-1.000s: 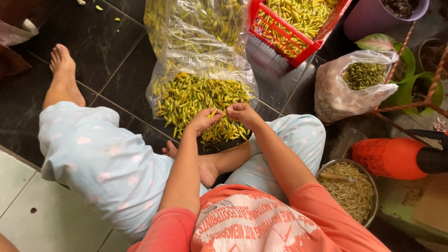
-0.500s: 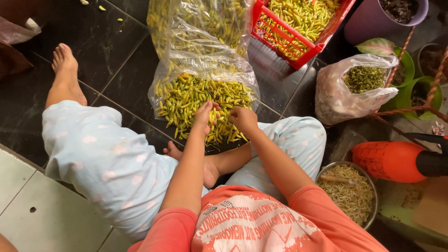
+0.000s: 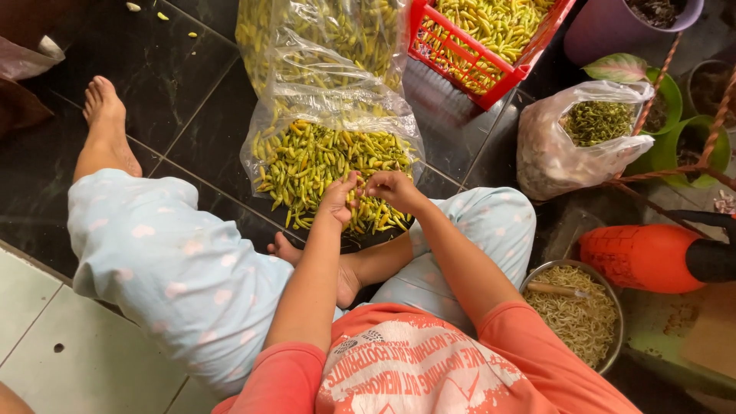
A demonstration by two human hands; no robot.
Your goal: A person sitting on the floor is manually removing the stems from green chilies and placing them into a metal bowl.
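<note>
A pile of yellow-green chili peppers (image 3: 322,161) spills from a clear plastic bag (image 3: 330,84) onto the dark tiled floor in front of me. My left hand (image 3: 340,201) and my right hand (image 3: 393,189) meet over the near edge of the pile. Their fingertips pinch one small chili (image 3: 360,193) between them. I sit on the floor in pale blue trousers and an orange shirt.
A red plastic crate (image 3: 468,54) of chilies stands at the back. To the right sit a clear bag of green stems (image 3: 590,123), a metal bowl of pale stems (image 3: 575,314), an orange container (image 3: 644,257) and green pots (image 3: 690,138). My bare foot (image 3: 103,126) stretches left.
Both hands dipped into the pile and drew back toward me, fingertips together again on a chili. The rest stays put.
</note>
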